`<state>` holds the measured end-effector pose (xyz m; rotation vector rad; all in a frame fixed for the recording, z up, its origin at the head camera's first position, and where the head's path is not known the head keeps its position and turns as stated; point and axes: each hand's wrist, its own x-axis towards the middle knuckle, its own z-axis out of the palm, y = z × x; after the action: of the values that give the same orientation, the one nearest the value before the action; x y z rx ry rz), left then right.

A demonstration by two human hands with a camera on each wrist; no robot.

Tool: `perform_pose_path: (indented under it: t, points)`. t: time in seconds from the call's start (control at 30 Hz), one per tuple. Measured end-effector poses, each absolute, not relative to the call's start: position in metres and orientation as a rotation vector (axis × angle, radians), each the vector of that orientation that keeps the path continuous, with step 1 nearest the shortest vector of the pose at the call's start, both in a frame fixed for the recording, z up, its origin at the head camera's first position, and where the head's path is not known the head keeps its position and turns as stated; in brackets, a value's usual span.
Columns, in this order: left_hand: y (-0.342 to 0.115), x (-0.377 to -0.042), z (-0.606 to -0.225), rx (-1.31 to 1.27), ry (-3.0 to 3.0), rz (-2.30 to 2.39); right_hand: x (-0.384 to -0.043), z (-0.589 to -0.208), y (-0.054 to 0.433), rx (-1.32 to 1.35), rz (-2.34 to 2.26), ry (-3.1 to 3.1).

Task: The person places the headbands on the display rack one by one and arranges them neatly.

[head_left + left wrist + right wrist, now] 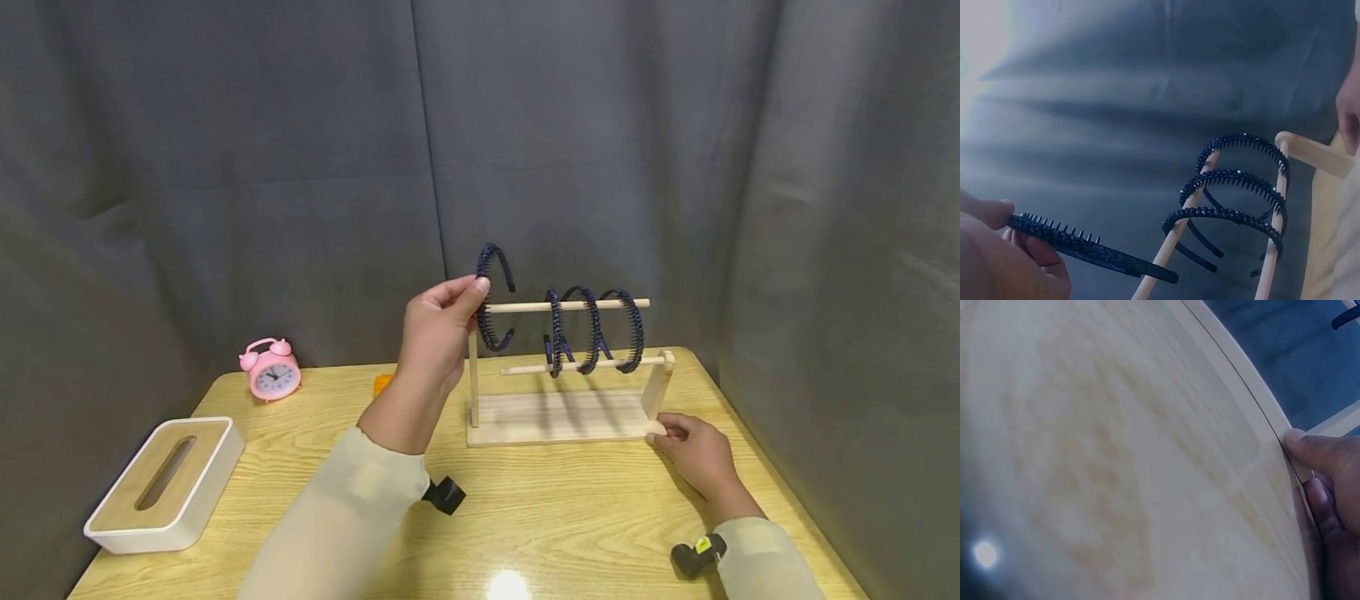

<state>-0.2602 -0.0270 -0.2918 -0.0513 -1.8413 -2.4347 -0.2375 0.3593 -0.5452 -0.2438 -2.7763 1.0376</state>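
My left hand (442, 329) pinches a dark blue toothed headband (486, 258) between thumb and fingers, by the left end of a wooden rack's upper rod (525, 307). In the left wrist view, one tip of this headband (1116, 259) overlaps a rod; whether they touch I cannot tell. Three similar headbands (592, 329) hang around the rack's two rods, toward the right, beaded side and teeth showing. At the rack's base (558, 417), my right hand (697, 454) grips the right front corner, thumb on the edge and fingers curled below, as the right wrist view shows.
A pink twin-bell alarm clock (273, 371) stands at the back left of the wooden table (540, 517). Nearer on the left sits a white tissue box (217, 483) with a wood-look lid. An orange object (382, 383) is partly hidden behind my left arm. Grey curtains (300, 167) surround the table.
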Motion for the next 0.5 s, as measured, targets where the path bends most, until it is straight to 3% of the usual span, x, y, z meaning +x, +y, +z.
perform_pose_path:
  t: [0.5]
  points:
    - [-0.005,-0.284,-0.288,0.008,-2.129,-2.270,-0.236,-0.543,0.359,-0.236,1.046,-2.772]
